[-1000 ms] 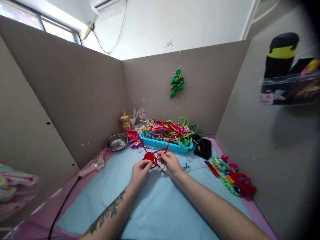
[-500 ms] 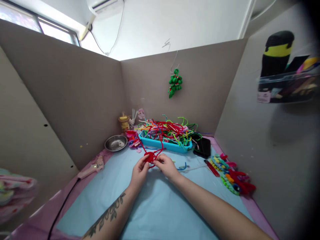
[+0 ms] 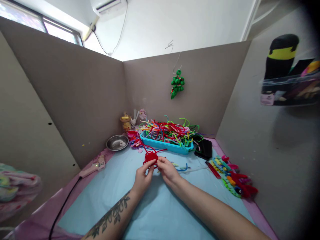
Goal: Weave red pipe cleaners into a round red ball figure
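A red pipe-cleaner piece (image 3: 151, 156), with a dense middle and loose stems sticking out, is held up above the blue table cover (image 3: 160, 206). My left hand (image 3: 145, 173) pinches its lower edge between thumb and fingers. On its right side, my right hand (image 3: 166, 166) grips it with closed fingertips. The fingers hide the piece's lower part. Just behind it stands a blue tray (image 3: 165, 145) heaped with pipe cleaners (image 3: 172, 130) of many colours.
At the left are a metal bowl (image 3: 117, 143) with small white bits and a pink glue gun (image 3: 92, 169) with a black cord. To the right lie a black phone-like slab (image 3: 203, 148), a red cutter-like tool (image 3: 213, 170) and colourful fuzzy pieces (image 3: 232, 180). Grey partitions (image 3: 155, 86) enclose the table.
The red piece has been tilted, so its middle now faces differently and its stems have shifted. Both hands have turned slightly with it. The whole view has moved a little.
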A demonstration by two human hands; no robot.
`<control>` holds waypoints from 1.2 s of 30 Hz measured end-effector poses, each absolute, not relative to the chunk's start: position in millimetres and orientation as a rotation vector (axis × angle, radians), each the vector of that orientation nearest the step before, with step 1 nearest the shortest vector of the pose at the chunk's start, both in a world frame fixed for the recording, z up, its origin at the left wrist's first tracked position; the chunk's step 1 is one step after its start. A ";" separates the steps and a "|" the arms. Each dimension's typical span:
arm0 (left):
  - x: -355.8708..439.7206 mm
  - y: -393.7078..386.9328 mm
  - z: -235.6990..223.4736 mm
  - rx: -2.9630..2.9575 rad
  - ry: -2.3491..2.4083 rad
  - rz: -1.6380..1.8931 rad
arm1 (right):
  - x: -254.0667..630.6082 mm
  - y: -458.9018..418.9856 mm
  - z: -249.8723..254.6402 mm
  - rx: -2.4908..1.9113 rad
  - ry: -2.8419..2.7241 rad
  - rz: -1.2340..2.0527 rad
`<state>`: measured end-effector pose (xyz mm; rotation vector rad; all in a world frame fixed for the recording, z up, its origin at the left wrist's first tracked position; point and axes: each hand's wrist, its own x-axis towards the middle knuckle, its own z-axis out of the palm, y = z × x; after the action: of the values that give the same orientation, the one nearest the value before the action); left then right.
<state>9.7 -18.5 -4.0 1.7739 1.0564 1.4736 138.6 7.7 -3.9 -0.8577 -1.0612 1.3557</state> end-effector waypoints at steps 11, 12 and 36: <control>5.7 -5.4 0.7 1.184 0.906 1.569 | 142.9 11.0 -1.7 -0.915 -0.960 1.411; 5.6 -5.2 1.1 1.172 0.890 1.571 | 142.2 10.2 -1.5 -0.911 -0.961 1.460; 2.6 -1.1 -10.1 1.129 0.878 1.441 | 141.0 14.4 -6.5 -0.936 -0.782 1.471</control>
<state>2.6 -1.1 -10.1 1.1286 0.8778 1.4410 141.0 14.4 -6.5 -0.9357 -0.7819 1.4710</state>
